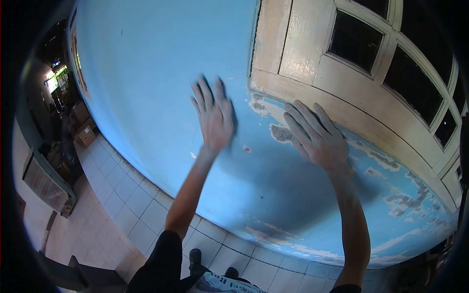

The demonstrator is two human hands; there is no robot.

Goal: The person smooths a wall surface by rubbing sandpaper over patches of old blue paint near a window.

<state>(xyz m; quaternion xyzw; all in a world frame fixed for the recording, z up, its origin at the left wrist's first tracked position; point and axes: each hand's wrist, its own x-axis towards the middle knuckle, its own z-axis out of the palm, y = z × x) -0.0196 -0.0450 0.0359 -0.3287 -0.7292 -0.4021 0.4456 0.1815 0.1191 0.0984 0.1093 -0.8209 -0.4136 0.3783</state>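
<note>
A light blue wall (146,97) fills the middle of the view, with peeled paint and grey bare patches (282,133) below the window frame. My left hand (214,117) is raised at the wall with its fingers spread and nothing in it. My right hand (317,134) lies by the peeled patches just under the cream window frame (371,105), its fingers stretched out and slightly apart, holding nothing. Both hands look dusty and grey. Whether each palm fully touches the wall is hidden.
White floor tiles (146,215) run along the wall's foot, with my shoes (195,256) on them. A cardboard box (85,136) and other items stand at the far left. Dark glass panes (355,41) are at the upper right.
</note>
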